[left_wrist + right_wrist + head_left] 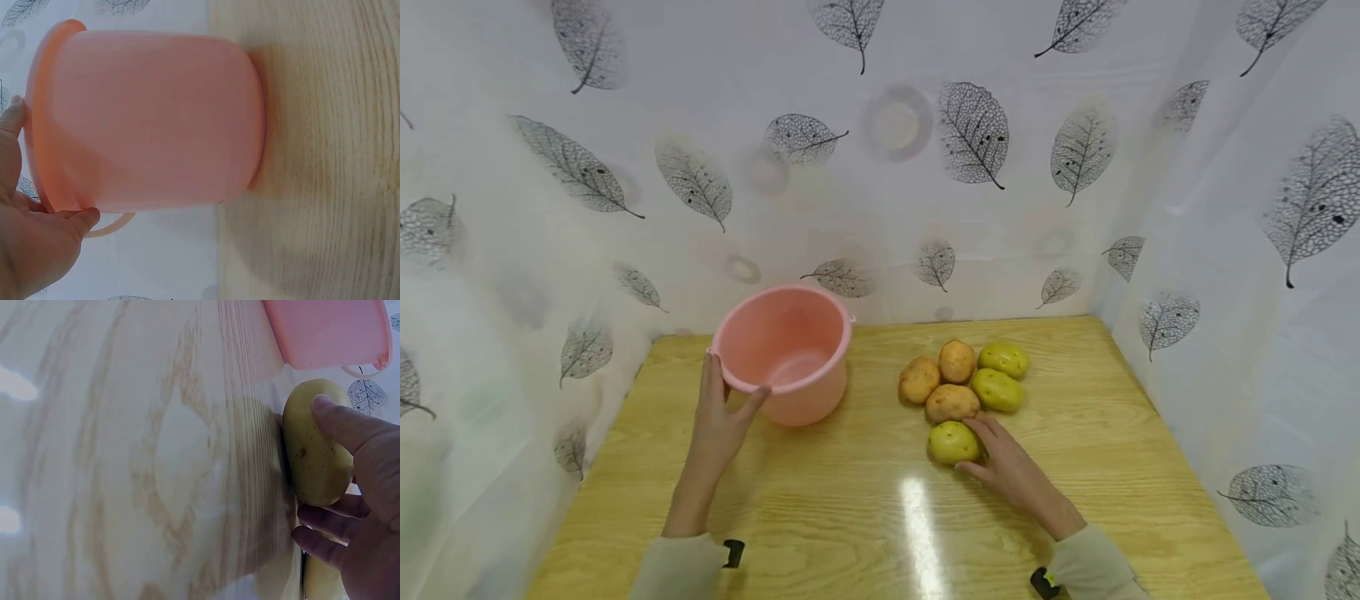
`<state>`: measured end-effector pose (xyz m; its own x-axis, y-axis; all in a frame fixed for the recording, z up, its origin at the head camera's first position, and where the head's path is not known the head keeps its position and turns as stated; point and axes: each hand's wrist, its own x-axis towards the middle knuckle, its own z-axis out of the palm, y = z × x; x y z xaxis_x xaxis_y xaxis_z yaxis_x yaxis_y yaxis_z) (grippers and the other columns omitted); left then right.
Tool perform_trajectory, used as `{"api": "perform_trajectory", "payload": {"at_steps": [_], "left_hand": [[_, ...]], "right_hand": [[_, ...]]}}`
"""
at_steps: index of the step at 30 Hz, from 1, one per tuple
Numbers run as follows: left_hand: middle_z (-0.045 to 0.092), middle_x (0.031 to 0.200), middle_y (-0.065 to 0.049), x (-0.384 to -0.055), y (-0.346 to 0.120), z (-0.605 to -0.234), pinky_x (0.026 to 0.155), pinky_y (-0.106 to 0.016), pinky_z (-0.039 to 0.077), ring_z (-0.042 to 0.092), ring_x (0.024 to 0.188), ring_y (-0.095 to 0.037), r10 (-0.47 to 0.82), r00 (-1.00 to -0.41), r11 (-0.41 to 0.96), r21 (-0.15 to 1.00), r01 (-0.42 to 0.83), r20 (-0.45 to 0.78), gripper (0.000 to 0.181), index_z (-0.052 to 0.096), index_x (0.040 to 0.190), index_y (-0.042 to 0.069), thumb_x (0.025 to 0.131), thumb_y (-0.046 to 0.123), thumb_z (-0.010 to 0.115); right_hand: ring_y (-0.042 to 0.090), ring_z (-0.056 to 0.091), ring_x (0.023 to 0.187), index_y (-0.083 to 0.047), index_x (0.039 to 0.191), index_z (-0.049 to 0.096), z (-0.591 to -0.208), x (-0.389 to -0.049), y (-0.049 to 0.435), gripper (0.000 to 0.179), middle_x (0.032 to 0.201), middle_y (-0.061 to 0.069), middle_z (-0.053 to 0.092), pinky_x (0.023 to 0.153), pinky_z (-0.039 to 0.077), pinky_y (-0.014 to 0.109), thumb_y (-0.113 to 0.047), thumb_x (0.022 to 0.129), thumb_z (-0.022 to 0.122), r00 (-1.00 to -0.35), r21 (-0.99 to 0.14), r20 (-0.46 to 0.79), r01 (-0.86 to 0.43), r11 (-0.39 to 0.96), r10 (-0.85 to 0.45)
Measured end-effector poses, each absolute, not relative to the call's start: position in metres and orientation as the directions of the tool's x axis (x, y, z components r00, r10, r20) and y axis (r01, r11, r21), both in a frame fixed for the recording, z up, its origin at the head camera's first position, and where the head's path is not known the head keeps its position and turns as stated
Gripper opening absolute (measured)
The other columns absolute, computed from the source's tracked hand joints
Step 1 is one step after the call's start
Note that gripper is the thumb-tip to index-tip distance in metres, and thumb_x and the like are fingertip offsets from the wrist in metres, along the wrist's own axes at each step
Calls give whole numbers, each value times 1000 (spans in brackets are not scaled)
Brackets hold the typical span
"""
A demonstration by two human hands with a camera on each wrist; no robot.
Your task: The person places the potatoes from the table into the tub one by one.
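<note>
A pink bucket (797,400) with a wide rim stands upright on the wooden table. My left hand (721,425) grips its rim at the near left side, thumb toward the front; in the left wrist view the thumb (84,220) lies against the outer wall. At the front of a small group, my right hand (1011,467) holds a yellow-green potato (952,442) between thumb and fingers. The right wrist view shows the thumb on the face of this potato (315,444), with the fingers partly hidden behind it.
Just behind the held potato lie three brown potatoes (952,403) and two greenish ones (997,390), close together. A pale curtain (895,208) printed with leaves surrounds the wooden table (820,517) at the back and sides. The bucket's handle (112,226) hangs down.
</note>
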<state>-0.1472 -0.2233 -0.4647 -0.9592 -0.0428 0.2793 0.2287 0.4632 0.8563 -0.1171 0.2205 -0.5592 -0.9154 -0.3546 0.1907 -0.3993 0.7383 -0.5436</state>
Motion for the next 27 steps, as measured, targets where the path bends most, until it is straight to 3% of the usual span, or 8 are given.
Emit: {"api": "perform_trajectory", "payload": {"at_steps": [7,15,27], "left_hand": [[-4,172,-10,-149,-227,-464,120,-52,27,21,153,-40,-42,-964,475,854,214,264,109,-3,167,13,95,24,78],[-8,171,-12,-152,-230,-465,120,-50,26,17,154,-42,-35,-967,460,863,210,254,110,-4,167,13,94,16,79],[-13,170,-11,-154,-230,-466,120,-52,25,14,154,-41,-32,-972,454,870,192,232,111,-7,166,13,95,22,78]], "right_hand": [[38,57,126,1,144,52,-556,-117,217,71,138,18,57,105,48,56,-31,89,84,-922,-545,167,-382,746,-350],[37,57,126,1,145,52,-557,-116,213,72,137,18,58,105,48,56,-28,88,85,-925,-557,166,-373,742,-341],[37,56,127,-1,145,53,-559,-117,209,71,138,19,57,106,48,55,-31,89,84,-940,-578,132,-330,746,-313]]}}
